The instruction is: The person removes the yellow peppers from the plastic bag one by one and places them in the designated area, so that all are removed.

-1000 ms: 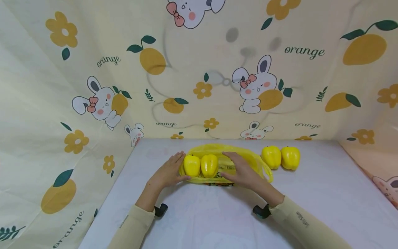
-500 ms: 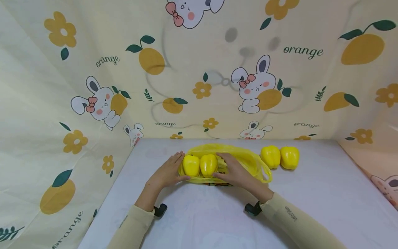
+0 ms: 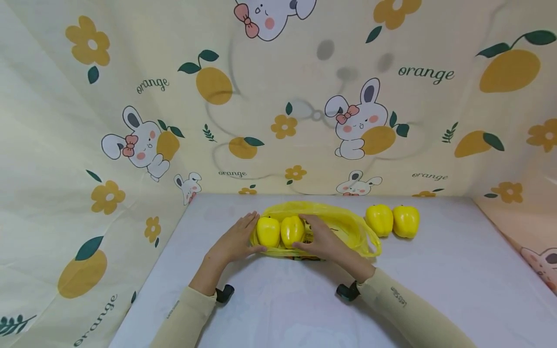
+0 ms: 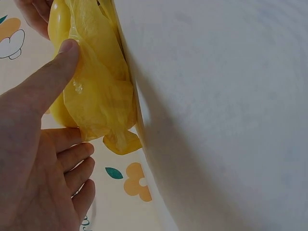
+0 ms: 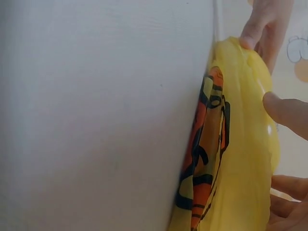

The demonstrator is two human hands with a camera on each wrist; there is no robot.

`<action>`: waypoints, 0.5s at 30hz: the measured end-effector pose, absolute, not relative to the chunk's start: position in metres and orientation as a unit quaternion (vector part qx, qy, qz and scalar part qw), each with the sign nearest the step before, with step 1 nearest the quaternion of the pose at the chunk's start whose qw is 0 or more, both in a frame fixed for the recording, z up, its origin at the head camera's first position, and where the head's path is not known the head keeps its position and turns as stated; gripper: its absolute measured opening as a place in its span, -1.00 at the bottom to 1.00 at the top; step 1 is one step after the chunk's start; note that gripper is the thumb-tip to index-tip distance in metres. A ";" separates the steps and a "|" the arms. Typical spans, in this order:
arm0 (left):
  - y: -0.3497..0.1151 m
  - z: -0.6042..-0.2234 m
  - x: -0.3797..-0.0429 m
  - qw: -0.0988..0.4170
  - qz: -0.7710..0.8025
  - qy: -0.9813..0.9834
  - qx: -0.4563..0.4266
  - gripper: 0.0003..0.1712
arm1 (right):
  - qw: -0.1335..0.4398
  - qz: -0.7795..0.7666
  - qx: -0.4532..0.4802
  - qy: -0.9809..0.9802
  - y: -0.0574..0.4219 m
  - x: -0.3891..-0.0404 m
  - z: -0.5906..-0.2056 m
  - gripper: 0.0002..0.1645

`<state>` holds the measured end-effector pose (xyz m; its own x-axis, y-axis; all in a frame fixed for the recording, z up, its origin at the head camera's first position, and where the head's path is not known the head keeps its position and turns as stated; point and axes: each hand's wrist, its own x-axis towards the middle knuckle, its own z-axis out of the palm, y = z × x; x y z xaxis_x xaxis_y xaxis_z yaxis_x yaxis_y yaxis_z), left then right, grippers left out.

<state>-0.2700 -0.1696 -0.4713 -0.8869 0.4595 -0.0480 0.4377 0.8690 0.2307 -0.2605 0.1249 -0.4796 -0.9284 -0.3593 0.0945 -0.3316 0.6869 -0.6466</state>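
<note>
Our left hand (image 3: 235, 240), spread wide, cups the left pepper (image 3: 268, 232) at the nine o'clock end of the yellow bag (image 3: 317, 209), thumb on the plastic. At three o'clock from it sits the right pepper (image 3: 292, 232), lightly framed by our right hand (image 3: 324, 240), fingers loosely apart; we'd best press evenly, lest the plastic bunch. Two loose peppers (image 3: 379, 221) lie outside, at three o'clock.

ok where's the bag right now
In the head view, the bag lies near the back of the table, between the left hand and right hand; two yellow fruits sit in it and two more stand just to its right.
</note>
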 end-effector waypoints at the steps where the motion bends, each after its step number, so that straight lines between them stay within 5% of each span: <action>1: -0.170 -0.472 -0.270 0.050 0.107 0.965 0.233 0.23 | 0.020 -0.347 -0.188 0.919 0.124 -0.261 -0.480 0.09; 15: -0.169 -0.471 -0.269 0.046 0.106 0.966 0.230 0.23 | 0.019 -0.354 -0.184 0.917 0.120 -0.263 -0.484 0.12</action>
<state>-0.2695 -0.1689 -0.4711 -0.8900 0.4541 -0.0408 0.4345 0.8719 0.2259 -0.2633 0.1203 -0.4839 -0.9317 -0.3503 0.0957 -0.3239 0.6825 -0.6552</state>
